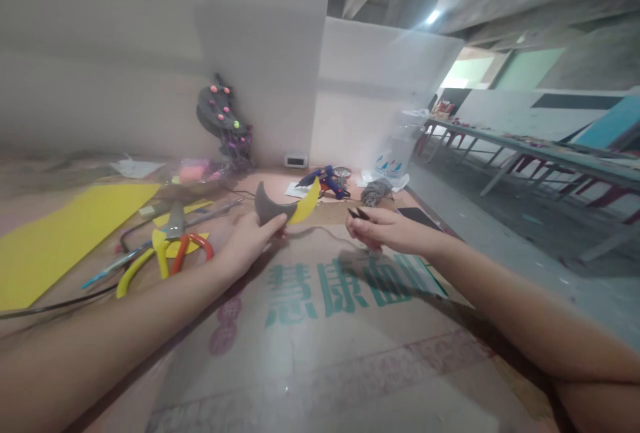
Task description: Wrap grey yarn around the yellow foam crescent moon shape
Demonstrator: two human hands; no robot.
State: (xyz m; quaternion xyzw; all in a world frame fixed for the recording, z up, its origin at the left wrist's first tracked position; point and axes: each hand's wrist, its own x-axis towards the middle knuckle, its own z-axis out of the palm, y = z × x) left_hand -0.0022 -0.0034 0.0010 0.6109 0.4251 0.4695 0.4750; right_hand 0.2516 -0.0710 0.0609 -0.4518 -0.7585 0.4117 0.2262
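Note:
My left hand (267,225) is closed on a crescent-shaped piece, with a dark grey part (270,205) toward the left and a yellow part (306,204) reaching up to the right. To its right, my right hand (375,226) pinches a small dark pointed piece (359,214); its kind is not clear. A gap separates the two hands. Both are just above a sheet with green printed characters (345,290). A thin grey cord (325,232) runs between them on the table. Behind the hands lies a blue glue gun (325,180).
Scissors with yellow handles (161,253) and red-handled ones (187,246) lie left, near a yellow sheet (75,236). A grey yarn bundle (377,191), a plastic bag (395,153) and a small digital display (296,160) stand behind. A decorated grey crescent (215,110) is against the wall.

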